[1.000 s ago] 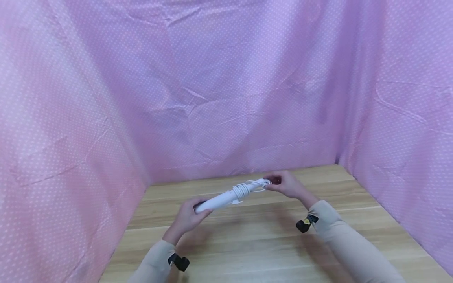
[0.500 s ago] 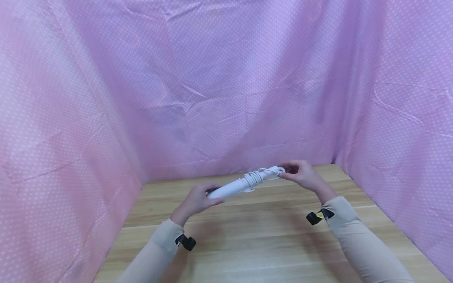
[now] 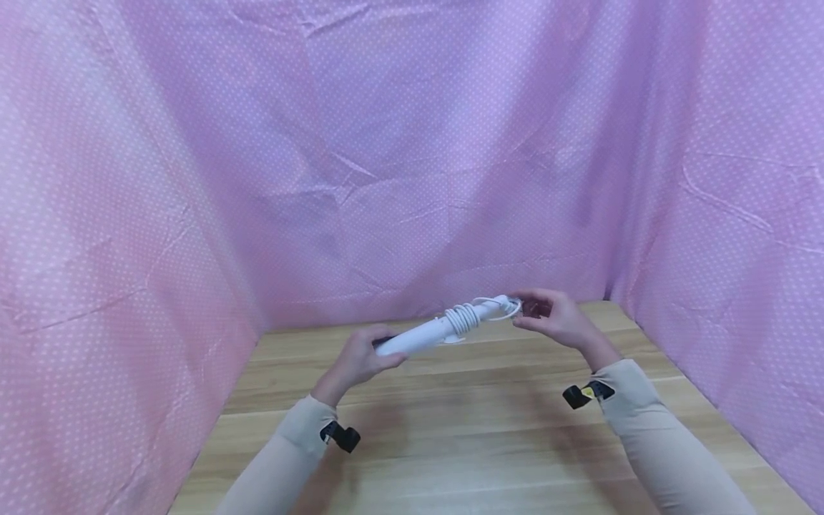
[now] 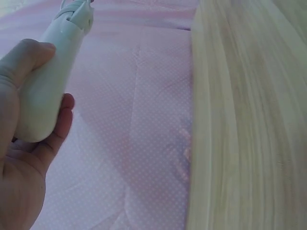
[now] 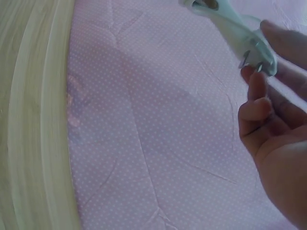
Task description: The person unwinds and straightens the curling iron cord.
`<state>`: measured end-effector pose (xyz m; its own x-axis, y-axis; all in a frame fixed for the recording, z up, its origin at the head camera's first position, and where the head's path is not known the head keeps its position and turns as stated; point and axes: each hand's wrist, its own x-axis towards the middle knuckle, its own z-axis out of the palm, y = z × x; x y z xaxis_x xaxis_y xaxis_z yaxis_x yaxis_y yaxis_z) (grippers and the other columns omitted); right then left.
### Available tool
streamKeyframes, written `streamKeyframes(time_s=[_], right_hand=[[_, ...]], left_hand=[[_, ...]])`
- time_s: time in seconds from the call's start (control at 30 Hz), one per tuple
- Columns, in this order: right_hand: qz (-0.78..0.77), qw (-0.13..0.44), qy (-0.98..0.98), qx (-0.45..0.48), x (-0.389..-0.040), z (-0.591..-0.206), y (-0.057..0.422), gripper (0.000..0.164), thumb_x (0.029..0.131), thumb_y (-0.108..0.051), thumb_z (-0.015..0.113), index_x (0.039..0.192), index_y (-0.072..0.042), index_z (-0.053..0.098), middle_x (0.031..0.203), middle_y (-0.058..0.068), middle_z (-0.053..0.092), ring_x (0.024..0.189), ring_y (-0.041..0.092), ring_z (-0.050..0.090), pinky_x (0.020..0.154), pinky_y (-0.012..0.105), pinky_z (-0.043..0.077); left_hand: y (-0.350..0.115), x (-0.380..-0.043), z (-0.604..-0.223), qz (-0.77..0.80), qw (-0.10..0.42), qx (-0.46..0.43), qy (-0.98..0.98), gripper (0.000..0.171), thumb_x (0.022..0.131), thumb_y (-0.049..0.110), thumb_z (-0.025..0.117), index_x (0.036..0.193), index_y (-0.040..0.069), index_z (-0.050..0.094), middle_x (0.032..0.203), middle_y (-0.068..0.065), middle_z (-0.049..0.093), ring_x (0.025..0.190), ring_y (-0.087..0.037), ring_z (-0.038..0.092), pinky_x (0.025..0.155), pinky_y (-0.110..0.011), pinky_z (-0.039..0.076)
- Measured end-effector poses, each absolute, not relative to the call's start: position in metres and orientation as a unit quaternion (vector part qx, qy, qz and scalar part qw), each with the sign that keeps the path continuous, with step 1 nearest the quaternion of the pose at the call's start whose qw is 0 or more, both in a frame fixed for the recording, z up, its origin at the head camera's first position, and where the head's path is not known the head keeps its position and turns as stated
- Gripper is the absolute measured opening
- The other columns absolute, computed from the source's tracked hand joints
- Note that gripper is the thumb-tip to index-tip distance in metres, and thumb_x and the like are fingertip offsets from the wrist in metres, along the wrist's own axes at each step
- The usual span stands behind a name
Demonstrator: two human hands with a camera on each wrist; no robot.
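Observation:
A white, rod-shaped electric appliance (image 3: pixel 415 337) with a cord is held at a slant above the table, its right end higher. Its white cord (image 3: pixel 462 319) is wound several times round the body. My left hand (image 3: pixel 357 361) grips the smooth, rounded lower end, thumb on the near side, also seen in the left wrist view (image 4: pixel 29 143). At the upper end, my right hand (image 3: pixel 560 318) has its fingers curled about the plug (image 5: pixel 261 55). Two metal pins show there in the right wrist view, close to the fingertips. A loop of cord hangs by these fingers.
The wooden tabletop (image 3: pixel 444 429) lies beneath both hands. Pink dotted cloth (image 3: pixel 412 179) rises behind the table and along both sides. A small black camera (image 3: pixel 347 438) is strapped at the left wrist, another (image 3: pixel 577 395) at the right wrist.
Both hands and the appliance have moved right and slightly up, away from me, mostly in the first half second. Lately the right fingers have spread a little at the plug end.

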<state>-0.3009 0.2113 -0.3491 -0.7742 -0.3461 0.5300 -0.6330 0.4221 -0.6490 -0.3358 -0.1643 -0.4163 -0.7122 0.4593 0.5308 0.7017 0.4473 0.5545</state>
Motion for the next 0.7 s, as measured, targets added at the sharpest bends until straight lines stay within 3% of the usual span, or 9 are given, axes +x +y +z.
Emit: streamKeyframes(time_s=[0.2,0.33,0.7], right_hand=[[0.394,0.263,-0.795,0.378,-0.306,-0.351,0.212,0.048,0.067,0.016,0.078,0.112,0.013,0.062,0.076,0.015,0.061,0.064,0.025,0.055,0.053,0.027,0.046],[0.370,0.335,-0.765,0.407,-0.308,-0.353,0.210,0.045,0.062,0.020,0.078,0.104,0.012,0.066,0.073,0.013,0.063,0.062,0.022,0.055,0.053,0.027,0.046],[0.359,0.396,-0.701,0.472,-0.336,-0.376,0.226,0.056,0.050,0.020,0.082,0.103,0.009,0.069,0.081,0.012,0.069,0.067,0.017,0.058,0.056,0.023,0.043]], left_hand=[[-0.168,-0.336,-0.406,-0.437,0.163,-0.353,-0.811,0.028,0.075,0.017,0.085,0.100,0.010,0.075,0.094,-0.005,0.074,0.078,-0.013,0.064,0.067,-0.026,0.053],[-0.168,-0.336,-0.402,-0.449,0.147,-0.354,-0.807,0.025,0.076,0.018,0.084,0.099,0.011,0.075,0.094,-0.005,0.074,0.078,-0.014,0.064,0.067,-0.027,0.053],[-0.167,-0.336,-0.398,-0.452,0.126,-0.347,-0.812,0.027,0.077,0.021,0.083,0.101,0.014,0.074,0.097,-0.002,0.073,0.079,-0.015,0.065,0.068,-0.032,0.055]])
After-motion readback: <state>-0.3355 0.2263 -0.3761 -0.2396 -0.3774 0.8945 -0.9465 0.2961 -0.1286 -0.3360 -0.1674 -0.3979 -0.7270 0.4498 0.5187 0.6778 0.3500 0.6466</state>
